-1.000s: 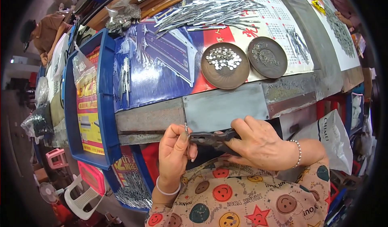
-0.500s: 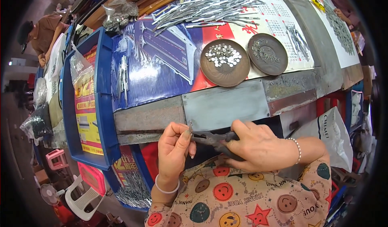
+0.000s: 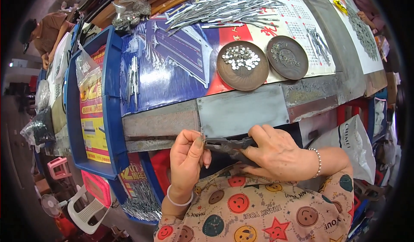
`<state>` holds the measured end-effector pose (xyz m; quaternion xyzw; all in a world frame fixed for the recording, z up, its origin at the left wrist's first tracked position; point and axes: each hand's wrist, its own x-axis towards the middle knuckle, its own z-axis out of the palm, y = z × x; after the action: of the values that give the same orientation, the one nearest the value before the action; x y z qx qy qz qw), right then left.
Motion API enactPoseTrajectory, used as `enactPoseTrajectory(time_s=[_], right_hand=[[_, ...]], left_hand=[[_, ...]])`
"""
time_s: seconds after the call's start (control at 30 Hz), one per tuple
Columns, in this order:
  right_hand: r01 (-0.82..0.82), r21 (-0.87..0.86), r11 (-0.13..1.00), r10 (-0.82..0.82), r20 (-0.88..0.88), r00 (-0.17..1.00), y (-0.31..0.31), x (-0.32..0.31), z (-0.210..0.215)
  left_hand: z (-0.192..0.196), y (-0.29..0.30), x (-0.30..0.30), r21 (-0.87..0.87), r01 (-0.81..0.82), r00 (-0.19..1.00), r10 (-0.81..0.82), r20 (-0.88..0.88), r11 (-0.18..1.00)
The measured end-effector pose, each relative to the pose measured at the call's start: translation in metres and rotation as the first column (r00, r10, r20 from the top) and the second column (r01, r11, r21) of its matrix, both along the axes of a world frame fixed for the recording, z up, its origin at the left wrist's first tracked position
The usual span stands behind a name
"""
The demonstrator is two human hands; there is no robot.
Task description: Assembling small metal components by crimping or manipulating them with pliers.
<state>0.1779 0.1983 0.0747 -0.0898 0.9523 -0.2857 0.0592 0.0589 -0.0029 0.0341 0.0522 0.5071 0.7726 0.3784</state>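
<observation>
My left hand (image 3: 185, 155) pinches a small thin metal piece (image 3: 202, 132) upright between thumb and forefinger; its lower part is hidden by the fingers. Wrapped round the dark handles of a pair of pliers (image 3: 224, 144) is my right hand (image 3: 278, 152). The jaws point left and meet the metal piece at my left fingertips; how tightly they grip it is too small to tell. Both hands are just off the bench's near edge, below a grey metal plate (image 3: 243, 110). Beyond it stand a brown dish (image 3: 243, 81) of small shiny round pieces and another dish (image 3: 288, 71) with small thin metal bits.
A heap of metal strips (image 3: 224, 9) lies at the back of the bench, with a smaller bunch (image 3: 318, 43) on the right. A blue tray (image 3: 113, 125) stands at the left. More strips (image 3: 142, 203) fill a bin below. A co-worker (image 3: 49, 35) is at far left.
The pliers and my right fingers have shifted slightly, the handles seeming closer together. My left hand keeps its pinch on the metal piece. The whole view has moved a little.
</observation>
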Motion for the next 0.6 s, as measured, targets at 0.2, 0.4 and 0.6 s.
enactPoseTrajectory(time_s=[0.2,0.4,0.6], right_hand=[[0.025,0.071,0.997,-0.017,-0.107,0.994,-0.0031,0.0002,-0.0034],[0.016,0.182,0.983,0.006,-0.118,0.993,-0.0066,0.0009,-0.0042],[0.018,-0.078,0.997,-0.007,0.138,0.990,-0.0012,-0.0072,0.0041]], left_hand=[[0.0019,-0.0004,-0.0005,-0.035,0.008,1.000,-0.008,-0.026,0.999],[0.0021,-0.0013,-0.0024,-0.081,0.022,0.997,-0.028,-0.074,0.996],[-0.0032,0.0029,-0.0040,-0.058,-0.001,0.996,-0.004,-0.087,0.998]])
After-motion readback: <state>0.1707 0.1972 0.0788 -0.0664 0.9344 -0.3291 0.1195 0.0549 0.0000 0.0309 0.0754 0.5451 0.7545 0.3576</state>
